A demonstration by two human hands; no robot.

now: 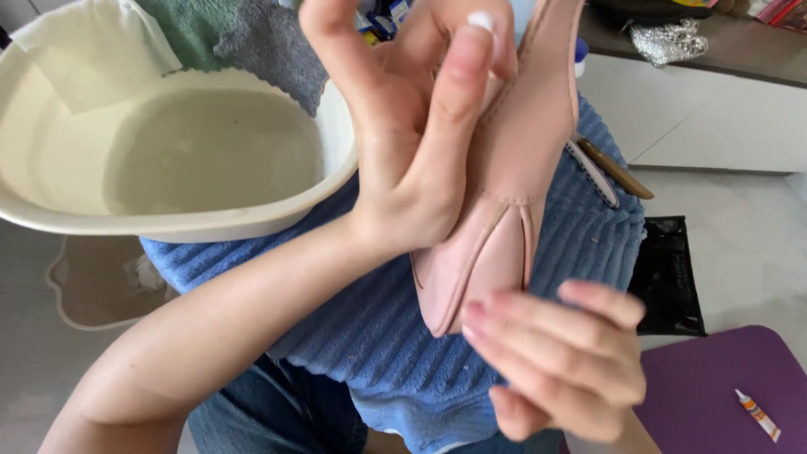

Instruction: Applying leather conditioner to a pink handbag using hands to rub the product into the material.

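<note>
While held up over the lap, pink shoe (513,168) gripped at two places, long axis nearly upright, rounded lower end near, narrow upper end far and running out of frame. Left hand (412,160) reaching across from the left, palm pressed to the shoe's mid part, fingers half curled around it and not clenched; cannot tell how far the thumb wraps behind. Right hand (559,361) low and near, blurred, fingertips closing loosely on the rounded lower end, touching it rather than clamping.

Risks, as judged. Loose hold at both points: likely slip of the smooth shoe if either hand shifts, landing on the blue towel (572,244) or, with a leftward tilt, in the cream basin (336,126) just beside the left wrist. Basin holding water and resting partly on the towel over the knee, rim close to the forearm: possible nudge from that arm, then spilled water on towel and jeans. Thin tools (601,168) lying on the towel's far right, just behind the shoe: could be knocked off the edge by a swing of the upper end. Small tube (758,414) on the purple mat (706,378) at near right, well apart from both hands; no concern seen.
</note>
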